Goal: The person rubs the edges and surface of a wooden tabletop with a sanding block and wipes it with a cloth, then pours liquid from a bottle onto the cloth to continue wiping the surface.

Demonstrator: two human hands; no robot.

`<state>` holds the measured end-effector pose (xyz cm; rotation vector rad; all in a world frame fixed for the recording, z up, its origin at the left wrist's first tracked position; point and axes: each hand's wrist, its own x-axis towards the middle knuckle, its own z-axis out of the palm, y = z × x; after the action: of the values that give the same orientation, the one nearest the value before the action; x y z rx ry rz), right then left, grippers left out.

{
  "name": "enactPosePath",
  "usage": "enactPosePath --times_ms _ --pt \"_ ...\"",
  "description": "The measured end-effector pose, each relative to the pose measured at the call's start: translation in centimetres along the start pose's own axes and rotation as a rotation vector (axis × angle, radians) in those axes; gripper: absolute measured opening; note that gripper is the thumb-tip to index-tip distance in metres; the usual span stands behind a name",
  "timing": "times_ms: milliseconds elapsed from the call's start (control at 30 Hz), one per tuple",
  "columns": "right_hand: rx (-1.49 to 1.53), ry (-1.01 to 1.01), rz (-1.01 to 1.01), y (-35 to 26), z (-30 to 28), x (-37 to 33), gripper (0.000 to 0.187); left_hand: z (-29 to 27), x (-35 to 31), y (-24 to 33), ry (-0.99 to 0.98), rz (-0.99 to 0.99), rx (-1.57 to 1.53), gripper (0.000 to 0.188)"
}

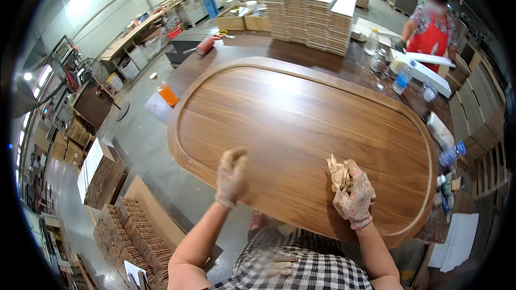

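Atop the dark brown bench (250,45), directly before the person, lies a rounded wooden panel (301,118) with a raised rim, its near edge close to the checked shirt (301,268). The right hand (356,201), in a patterned glove, is closed around a crumpled tan cloth (339,174) over the panel's near right part. The left hand (231,178), also gloved, is blurred over the near left edge with its fingers curled; whether it touches the wood I cannot tell. Left of the panel stands an orange bottle (167,94). Beyond the far rim are a red cylinder (205,46) and a tall stack of boards (306,19). At far right, near several clear bottles, a co-worker in a red apron (431,37) holds a white piece (432,75).
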<state>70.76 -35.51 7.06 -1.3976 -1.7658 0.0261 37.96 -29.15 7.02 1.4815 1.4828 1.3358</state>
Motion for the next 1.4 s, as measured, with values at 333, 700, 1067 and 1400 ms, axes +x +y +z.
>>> enactPosePath --times_ms 333,700,1067,1400 --pt "-0.337 -0.124 0.313 -4.5 6.1 0.5 0.035 -24.5 26.6 -23.0 0.574 -0.157 0.112 0.076" --pt "-0.578 -0.136 0.420 -5.1 8.1 -0.4 0.044 -28.4 44.2 -34.8 0.568 -0.081 0.136 0.095" --pt "-0.390 0.031 0.370 -6.2 7.9 1.4 0.021 -27.6 38.7 -16.5 0.194 0.227 -0.345 0.045" --pt "0.935 0.299 0.639 -1.8 4.8 0.8 0.023 -11.3 17.1 -0.3 -0.619 0.042 -0.286 0.050"
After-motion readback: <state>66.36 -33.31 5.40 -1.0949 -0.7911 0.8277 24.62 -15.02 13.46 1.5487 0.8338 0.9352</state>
